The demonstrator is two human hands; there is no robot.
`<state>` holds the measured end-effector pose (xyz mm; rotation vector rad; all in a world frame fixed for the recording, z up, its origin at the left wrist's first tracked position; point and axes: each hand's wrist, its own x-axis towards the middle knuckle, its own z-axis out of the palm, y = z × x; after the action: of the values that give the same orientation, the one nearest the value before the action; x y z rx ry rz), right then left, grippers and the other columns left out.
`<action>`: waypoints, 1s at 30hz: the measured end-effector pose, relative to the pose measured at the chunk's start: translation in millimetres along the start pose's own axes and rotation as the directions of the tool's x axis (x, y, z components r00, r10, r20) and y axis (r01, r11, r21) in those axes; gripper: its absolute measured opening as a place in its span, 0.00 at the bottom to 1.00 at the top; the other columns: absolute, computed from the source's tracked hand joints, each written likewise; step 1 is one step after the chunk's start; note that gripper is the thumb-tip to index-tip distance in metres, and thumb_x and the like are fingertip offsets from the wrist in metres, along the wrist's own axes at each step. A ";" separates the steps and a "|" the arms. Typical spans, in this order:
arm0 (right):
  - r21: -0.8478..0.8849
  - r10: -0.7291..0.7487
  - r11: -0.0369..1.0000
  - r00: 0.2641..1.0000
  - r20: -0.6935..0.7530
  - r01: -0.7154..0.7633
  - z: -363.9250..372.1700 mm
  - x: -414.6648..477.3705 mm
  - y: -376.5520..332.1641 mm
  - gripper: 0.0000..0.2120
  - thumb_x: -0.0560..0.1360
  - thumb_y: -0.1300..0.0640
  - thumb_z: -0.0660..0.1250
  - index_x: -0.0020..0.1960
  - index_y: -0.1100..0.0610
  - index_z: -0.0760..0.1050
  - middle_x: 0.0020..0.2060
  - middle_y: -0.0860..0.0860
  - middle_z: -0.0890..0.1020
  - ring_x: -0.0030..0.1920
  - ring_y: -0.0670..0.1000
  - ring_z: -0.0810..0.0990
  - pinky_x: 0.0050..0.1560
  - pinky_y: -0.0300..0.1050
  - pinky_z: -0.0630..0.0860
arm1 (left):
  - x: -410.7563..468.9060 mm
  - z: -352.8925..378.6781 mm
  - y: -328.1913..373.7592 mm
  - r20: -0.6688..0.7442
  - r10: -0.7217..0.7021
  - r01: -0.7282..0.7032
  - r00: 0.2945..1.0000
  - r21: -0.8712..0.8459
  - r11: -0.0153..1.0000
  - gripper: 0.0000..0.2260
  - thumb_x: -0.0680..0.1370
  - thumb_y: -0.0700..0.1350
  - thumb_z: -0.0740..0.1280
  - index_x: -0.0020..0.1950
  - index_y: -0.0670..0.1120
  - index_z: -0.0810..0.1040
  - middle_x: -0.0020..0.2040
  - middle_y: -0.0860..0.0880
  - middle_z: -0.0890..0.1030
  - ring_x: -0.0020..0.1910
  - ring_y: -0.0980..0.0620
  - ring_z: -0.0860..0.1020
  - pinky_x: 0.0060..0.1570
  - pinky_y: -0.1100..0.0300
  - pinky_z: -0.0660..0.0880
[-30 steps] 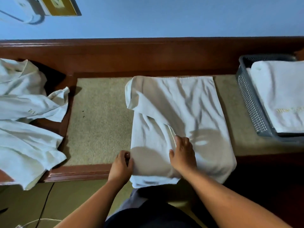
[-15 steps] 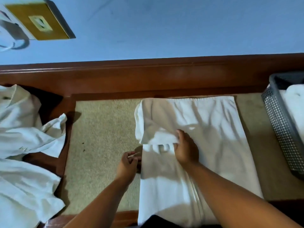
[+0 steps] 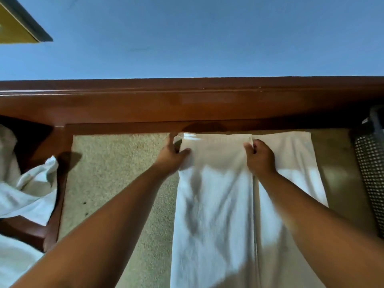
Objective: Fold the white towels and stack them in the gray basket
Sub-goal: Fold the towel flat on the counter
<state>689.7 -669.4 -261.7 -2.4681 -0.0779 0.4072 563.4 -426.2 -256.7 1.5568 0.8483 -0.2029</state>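
While both hands pinch it, soft white towel (image 3: 216,204), seemingly folded lengthwise

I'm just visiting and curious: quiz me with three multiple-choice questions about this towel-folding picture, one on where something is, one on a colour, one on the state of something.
1. Where is the gray basket?
A. at the right edge of the view
B. at the left edge
C. in front of the person, in the middle

2. What colour is the wall above the wooden ledge?
A. green
B. blue
C. red

3. What state is the towel under the hands in?
A. rolled into a ball
B. hanging from a hook
C. lying flat, with a flap folded over lengthwise

Answers:
1. A, its perforated side shows only at the far right.
2. B, the surface above the ledge is plain blue.
3. C, the left hand and right hand pinch the flap's far corners, and its straight edge runs down the cloth.
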 end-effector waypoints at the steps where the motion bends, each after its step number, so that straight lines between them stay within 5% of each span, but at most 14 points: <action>1: -0.027 0.008 1.000 1.000 0.020 -0.007 1.1 4.3 0.3 0.14 0.83 0.51 0.62 0.42 0.56 0.69 0.30 0.45 0.69 0.37 0.54 0.71 0.41 0.42 0.64 | 7.9 0.0 5.1 0.008 0.001 -0.002 1.000 0.106 0.994 0.25 0.80 0.47 0.70 0.74 0.48 0.65 0.60 0.47 0.82 0.51 0.46 0.83 0.45 0.53 0.83; 4: -0.055 0.051 0.997 0.995 0.084 -0.047 6.0 18.7 -1.5 0.13 0.83 0.49 0.61 0.40 0.51 0.68 0.32 0.46 0.69 0.41 0.54 0.72 0.44 0.42 0.65 | 29.8 -2.7 12.9 0.024 -0.037 0.026 0.999 0.363 0.931 0.17 0.78 0.55 0.72 0.59 0.45 0.78 0.49 0.47 0.84 0.45 0.49 0.83 0.39 0.58 0.80; 8: 0.018 0.161 0.987 0.984 0.071 -0.163 16.0 33.5 -5.5 0.11 0.82 0.48 0.61 0.45 0.53 0.73 0.38 0.51 0.76 0.45 0.57 0.76 0.46 0.43 0.67 | 47.7 1.1 7.8 -0.173 -0.108 0.133 0.979 0.144 0.981 0.11 0.76 0.52 0.74 0.52 0.47 0.81 0.48 0.46 0.85 0.44 0.46 0.84 0.40 0.54 0.83; 11: 0.007 0.205 0.979 0.979 0.015 -0.205 21.4 32.5 -12.9 0.12 0.82 0.48 0.63 0.49 0.56 0.77 0.46 0.58 0.82 0.50 0.61 0.80 0.47 0.42 0.67 | 45.7 12.6 9.2 -0.285 -0.092 0.150 0.954 0.187 0.971 0.11 0.75 0.54 0.75 0.44 0.50 0.77 0.46 0.47 0.84 0.43 0.47 0.83 0.41 0.53 0.82; 16: 0.092 0.134 0.987 0.991 0.003 -0.134 16.4 7.1 -19.1 0.16 0.80 0.50 0.67 0.61 0.60 0.74 0.57 0.58 0.81 0.58 0.60 0.79 0.51 0.39 0.68 | 24.1 4.7 10.4 -0.342 0.001 0.113 0.940 0.313 0.943 0.25 0.73 0.61 0.74 0.57 0.44 0.72 0.50 0.49 0.79 0.47 0.47 0.78 0.45 0.52 0.78; 19: 0.221 0.074 0.972 0.996 0.056 -0.085 14.3 -36.2 -7.1 0.25 0.78 0.46 0.69 0.68 0.58 0.70 0.61 0.54 0.80 0.59 0.55 0.79 0.57 0.44 0.75 | -14.1 8.0 -5.2 -0.283 0.055 0.060 0.958 0.382 0.922 0.24 0.74 0.61 0.73 0.56 0.45 0.70 0.49 0.49 0.80 0.42 0.51 0.79 0.36 0.56 0.78; 21: 0.255 0.112 0.959 0.991 0.076 -0.127 13.6 -73.8 12.2 0.26 0.75 0.46 0.72 0.68 0.57 0.70 0.60 0.52 0.80 0.59 0.53 0.80 0.58 0.47 0.76 | -43.8 12.6 -26.7 -0.253 0.025 0.080 0.967 0.395 0.915 0.24 0.73 0.62 0.73 0.55 0.45 0.72 0.48 0.50 0.81 0.42 0.51 0.80 0.36 0.55 0.78; 25: 0.264 0.194 0.939 0.973 0.128 -0.222 4.8 -165.8 57.6 0.22 0.73 0.51 0.76 0.63 0.55 0.72 0.50 0.48 0.81 0.52 0.51 0.81 0.47 0.37 0.70 | -116.8 26.8 -75.8 -0.223 -0.054 0.147 0.973 0.425 0.893 0.22 0.73 0.60 0.74 0.54 0.44 0.75 0.45 0.49 0.80 0.41 0.49 0.79 0.33 0.58 0.71; 30: 0.240 0.236 0.921 0.930 0.281 -0.306 -7.0 -259.8 105.6 0.18 0.73 0.49 0.75 0.57 0.50 0.71 0.47 0.41 0.80 0.51 0.47 0.81 0.51 0.41 0.74 | -200.8 44.7 -133.6 -0.192 -0.160 0.225 0.968 0.390 0.893 0.19 0.76 0.59 0.71 0.53 0.44 0.76 0.43 0.49 0.79 0.42 0.48 0.79 0.33 0.58 0.70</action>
<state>440.6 -797.6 -249.2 -2.1397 0.2124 0.7911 354.1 -554.1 -253.2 1.8966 1.1391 -0.4310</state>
